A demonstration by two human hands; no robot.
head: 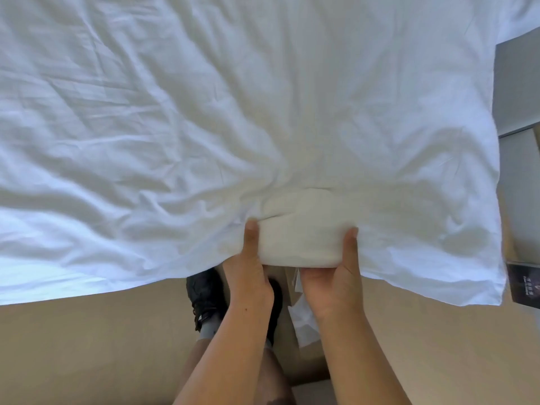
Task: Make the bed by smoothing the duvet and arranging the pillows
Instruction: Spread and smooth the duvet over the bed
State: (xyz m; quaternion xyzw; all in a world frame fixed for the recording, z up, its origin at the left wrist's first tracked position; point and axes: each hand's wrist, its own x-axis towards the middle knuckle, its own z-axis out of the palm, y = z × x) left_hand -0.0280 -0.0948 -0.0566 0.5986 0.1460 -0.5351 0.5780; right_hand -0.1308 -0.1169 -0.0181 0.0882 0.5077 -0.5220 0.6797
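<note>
While your left hand [248,264] and right hand [333,276] each grip the bunched hem of the duvet [263,97] at the near edge of the bed, which it covers, treat it as soft, light and limp: hold the hem and pull evenly.

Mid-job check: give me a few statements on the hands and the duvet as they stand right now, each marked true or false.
1. The left hand and the right hand both grip the near edge of the duvet. True.
2. The duvet lies smooth. False: creases run all over it and fan out from the grip.
3. Each hand's thumb lies on top of the fabric. True.
4. The foot below the duvet's edge is bare. False: it wears a black shoe.
</note>
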